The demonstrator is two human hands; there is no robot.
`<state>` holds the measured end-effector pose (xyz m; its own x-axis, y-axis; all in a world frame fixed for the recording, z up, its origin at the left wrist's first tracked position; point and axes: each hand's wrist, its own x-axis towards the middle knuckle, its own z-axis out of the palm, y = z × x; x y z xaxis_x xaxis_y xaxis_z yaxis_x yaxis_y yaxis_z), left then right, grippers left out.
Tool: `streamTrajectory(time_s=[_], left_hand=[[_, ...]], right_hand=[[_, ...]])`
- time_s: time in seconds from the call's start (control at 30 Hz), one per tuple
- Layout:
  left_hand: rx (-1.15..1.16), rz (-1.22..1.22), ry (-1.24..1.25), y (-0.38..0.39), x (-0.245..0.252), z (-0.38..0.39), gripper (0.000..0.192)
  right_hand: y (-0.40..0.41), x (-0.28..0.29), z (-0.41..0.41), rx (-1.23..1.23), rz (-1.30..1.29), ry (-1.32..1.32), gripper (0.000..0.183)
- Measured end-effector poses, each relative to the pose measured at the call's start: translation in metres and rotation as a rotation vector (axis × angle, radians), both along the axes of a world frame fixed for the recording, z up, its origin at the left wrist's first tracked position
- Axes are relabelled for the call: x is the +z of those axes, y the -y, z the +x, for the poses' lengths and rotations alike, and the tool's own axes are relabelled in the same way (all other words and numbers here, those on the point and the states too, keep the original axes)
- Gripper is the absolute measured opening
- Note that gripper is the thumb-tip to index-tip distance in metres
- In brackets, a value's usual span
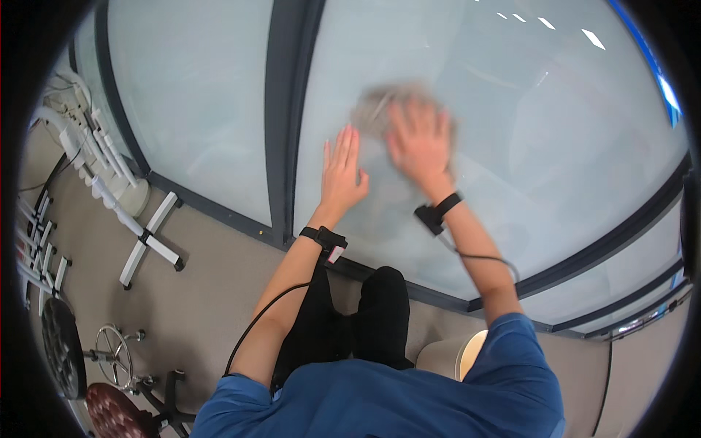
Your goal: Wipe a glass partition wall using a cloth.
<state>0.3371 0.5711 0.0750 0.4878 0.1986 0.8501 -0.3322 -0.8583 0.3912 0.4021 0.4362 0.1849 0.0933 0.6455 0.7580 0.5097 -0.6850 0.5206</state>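
A frosted glass panel (520,180) in a dark metal frame stands before me. My right hand (419,137) presses a greyish-brown cloth (375,109) flat on the glass; both are blurred, and part of the cloth lies hidden under the palm. To its left, my left hand (344,172) is on or just over the same panel, fingers pointing up, thumb apart, with nothing in it. Whether it touches the glass is hard to tell. Each wrist wears a black strap with a small device and a cable.
A dark frame post (285,120) parts this panel from another at the left. White wheeled stands (148,241) and round stools, one black (63,347) and one dark red (118,413), are on the left floor. A pale round bin (441,358) sits near my right side.
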Motion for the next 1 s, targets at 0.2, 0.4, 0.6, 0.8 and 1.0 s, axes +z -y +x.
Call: streamTrajectory(time_s=[0.2,0.4,0.6,0.8,1.0], left_hand=[[0.198,0.092,-0.145,-0.037,-0.026,-0.04,0.073],[0.342,-0.037,-0.094,-0.061,-0.015,-0.046,0.077],[0.311,-0.14,-0.1,-0.066,-0.024,-0.037,0.085],[0.314,-0.151,-0.114,-0.069,-0.02,-0.039,0.088],[0.255,-0.096,-0.223,-0.07,-0.014,-0.043,0.092]], right_hand=[[0.001,-0.118,-0.007,0.142,-0.242,-0.246,0.05],[-0.035,0.048,0.005,0.098,0.19,0.082,0.054],[-0.069,0.217,-0.009,0.001,0.515,0.201,0.059],[-0.122,0.049,0.0,0.159,0.211,0.159,0.05],[-0.066,-0.199,-0.006,0.172,-0.321,-0.239,0.053]])
